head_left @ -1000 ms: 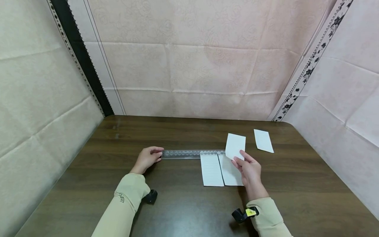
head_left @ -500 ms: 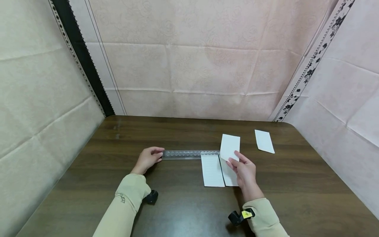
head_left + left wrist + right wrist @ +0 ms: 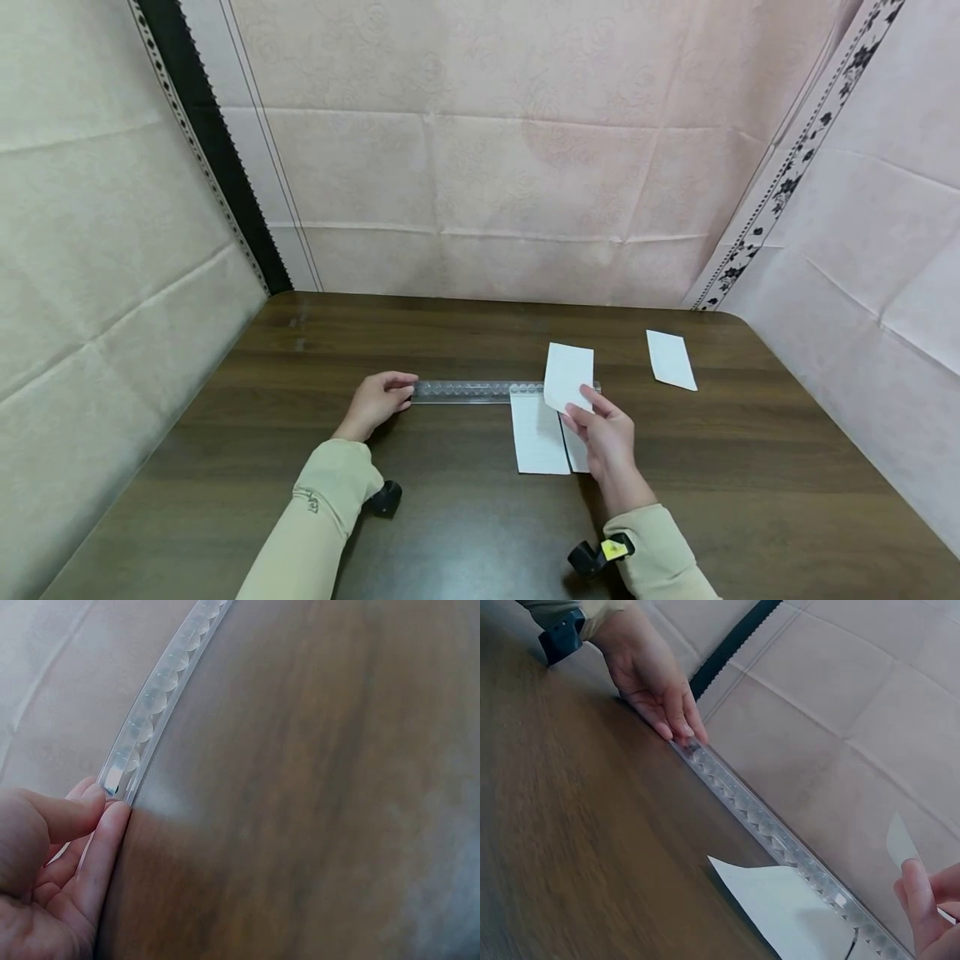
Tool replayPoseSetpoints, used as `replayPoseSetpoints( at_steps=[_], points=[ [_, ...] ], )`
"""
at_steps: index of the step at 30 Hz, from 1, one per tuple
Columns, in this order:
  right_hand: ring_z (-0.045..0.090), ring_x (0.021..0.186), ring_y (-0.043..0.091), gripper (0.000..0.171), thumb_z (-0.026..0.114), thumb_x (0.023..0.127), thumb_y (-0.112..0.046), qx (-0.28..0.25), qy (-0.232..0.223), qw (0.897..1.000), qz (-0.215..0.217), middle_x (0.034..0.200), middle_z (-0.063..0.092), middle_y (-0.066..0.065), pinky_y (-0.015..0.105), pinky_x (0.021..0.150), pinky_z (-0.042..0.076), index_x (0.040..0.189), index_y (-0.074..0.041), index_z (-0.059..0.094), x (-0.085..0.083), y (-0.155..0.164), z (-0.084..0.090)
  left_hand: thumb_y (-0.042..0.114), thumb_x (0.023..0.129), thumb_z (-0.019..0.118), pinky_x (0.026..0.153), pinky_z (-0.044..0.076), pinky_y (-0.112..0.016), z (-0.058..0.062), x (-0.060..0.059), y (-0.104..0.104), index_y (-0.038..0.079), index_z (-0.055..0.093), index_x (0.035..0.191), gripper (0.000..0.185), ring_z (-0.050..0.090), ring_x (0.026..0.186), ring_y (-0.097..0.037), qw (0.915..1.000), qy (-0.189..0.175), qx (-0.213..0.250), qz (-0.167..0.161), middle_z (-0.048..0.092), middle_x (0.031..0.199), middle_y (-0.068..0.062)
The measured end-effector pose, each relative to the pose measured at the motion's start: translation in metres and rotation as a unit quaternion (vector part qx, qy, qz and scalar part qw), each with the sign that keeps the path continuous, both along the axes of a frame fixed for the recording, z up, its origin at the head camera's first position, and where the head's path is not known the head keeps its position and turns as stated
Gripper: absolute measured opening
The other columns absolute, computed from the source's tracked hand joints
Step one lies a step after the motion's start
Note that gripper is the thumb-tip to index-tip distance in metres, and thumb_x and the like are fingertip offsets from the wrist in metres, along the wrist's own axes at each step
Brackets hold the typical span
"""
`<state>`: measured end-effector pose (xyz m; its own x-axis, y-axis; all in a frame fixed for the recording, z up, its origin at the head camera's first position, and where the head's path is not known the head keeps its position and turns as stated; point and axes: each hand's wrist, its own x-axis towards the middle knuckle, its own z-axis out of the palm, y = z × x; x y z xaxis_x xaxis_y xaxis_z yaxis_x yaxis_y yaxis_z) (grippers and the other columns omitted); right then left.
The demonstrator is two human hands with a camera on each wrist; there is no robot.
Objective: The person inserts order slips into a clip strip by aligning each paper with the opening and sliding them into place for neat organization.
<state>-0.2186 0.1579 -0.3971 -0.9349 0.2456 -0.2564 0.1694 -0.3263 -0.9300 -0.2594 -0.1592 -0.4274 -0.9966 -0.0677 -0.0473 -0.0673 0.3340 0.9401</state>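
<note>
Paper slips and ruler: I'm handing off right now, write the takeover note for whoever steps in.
Left hand: fingers pinch the left end of the clear ruler, which lies flat on the table.
Right hand: pinches one paper slip, lifted above the ruler's right part.
Done: two slips lie side by side on the table, top edges at the ruler; the right one is partly hidden by the right hand.
Left: the held slip is not yet set down; another slip lies apart, far right on the table.
</note>
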Motion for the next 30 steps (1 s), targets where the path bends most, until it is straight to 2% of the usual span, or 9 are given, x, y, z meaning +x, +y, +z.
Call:
replayPoseSetpoints(
  at_steps=[7,19,30],
  points=[
    [0.060,0.077,0.010,0.052,0.060,0.084,0.012,-0.005,0.001,1.000,0.004,0.150,0.020,0.017,0.025,0.073,0.054,0.133,0.002,0.048,-0.001,-0.009,-0.004,0.004,0.090,0.061,0.075,0.054,-0.026,0.000,0.000,0.001,0.000,0.065,0.112,0.023,0.060,0.088,-0.018,1.0000,-0.002,-0.005,0.004,0.061,0.112,-0.017],
    [0.060,0.070,0.009,0.053,0.055,0.082,0.020,-0.033,0.037,0.999,0.012,0.147,0.020,0.025,0.024,0.069,0.055,0.132,0.012,0.042,0.002,-0.025,-0.009,0.004,0.090,0.061,0.074,0.054,-0.026,0.000,0.000,0.000,0.000,0.065,0.112,0.023,0.060,0.088,-0.018,1.0000,-0.004,-0.002,0.003,0.062,0.111,-0.016],
    [0.061,0.071,0.011,0.052,0.057,0.080,0.020,-0.028,0.034,0.999,0.015,0.145,0.023,0.027,0.025,0.068,0.055,0.130,0.011,0.046,0.005,-0.035,-0.012,0.004,0.090,0.061,0.074,0.054,-0.026,0.001,0.000,0.000,0.000,0.065,0.112,0.023,0.060,0.088,-0.018,1.0000,-0.005,-0.003,0.001,0.062,0.111,-0.016]
  ],
)
